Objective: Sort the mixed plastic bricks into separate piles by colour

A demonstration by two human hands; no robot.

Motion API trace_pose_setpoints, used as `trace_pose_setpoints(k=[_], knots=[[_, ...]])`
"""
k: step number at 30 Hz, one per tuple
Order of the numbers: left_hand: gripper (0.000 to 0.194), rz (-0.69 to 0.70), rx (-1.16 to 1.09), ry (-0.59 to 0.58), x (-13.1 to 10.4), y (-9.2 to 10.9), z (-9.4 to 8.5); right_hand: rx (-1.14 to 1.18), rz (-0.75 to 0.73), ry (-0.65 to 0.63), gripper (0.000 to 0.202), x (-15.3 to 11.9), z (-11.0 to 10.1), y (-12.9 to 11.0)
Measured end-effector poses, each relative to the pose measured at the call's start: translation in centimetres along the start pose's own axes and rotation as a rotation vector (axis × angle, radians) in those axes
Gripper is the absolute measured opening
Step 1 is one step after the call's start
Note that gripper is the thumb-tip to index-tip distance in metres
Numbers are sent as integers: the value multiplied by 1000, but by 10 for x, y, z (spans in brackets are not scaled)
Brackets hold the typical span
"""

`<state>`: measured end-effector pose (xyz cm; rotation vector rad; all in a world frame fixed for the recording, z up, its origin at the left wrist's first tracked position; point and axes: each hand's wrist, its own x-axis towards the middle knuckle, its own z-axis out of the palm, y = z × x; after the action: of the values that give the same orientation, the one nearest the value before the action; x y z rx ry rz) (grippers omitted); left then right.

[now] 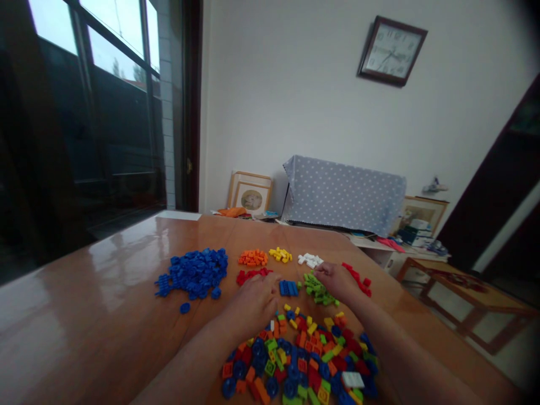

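Observation:
My left hand [258, 299] is over the table, just in front of a pile of red bricks [253, 275] and left of a small group of blue bricks [288, 288]. Its fingers are curled; anything inside them is hidden. At the right, my right hand [337, 281] reaches over the edge of a light-green brick pile [318, 289], close to some white bricks [310, 260]. Thumb and fingers there are pinched together, and what they hold is too small to make out. Between my forearms lies a heap of mixed coloured toy bricks [304, 360].
A large pile of blue pieces [196, 273] sits left on the brown table [105, 309], with a loose blue piece [184, 307] before it. Orange bricks [253, 257] and yellow bricks [280, 255] lie farther back. More red bricks [361, 284] are beyond my right wrist.

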<state>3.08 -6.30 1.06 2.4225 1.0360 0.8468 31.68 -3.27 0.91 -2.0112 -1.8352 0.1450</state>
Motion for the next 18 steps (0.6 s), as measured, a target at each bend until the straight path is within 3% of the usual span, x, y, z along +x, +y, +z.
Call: trace_pose_setpoints(k=[3,7,18], knots=[[45,-9,32,-23,0,-1,-2,-57,56,-9,22,14,-4,21],[46,-13,47,-30,0,-1,-3,-97,87,-37,24,19,-2,28],[43,9,58,5,-1,-4,2,-174,-127,-145,26,15,13,-11]])
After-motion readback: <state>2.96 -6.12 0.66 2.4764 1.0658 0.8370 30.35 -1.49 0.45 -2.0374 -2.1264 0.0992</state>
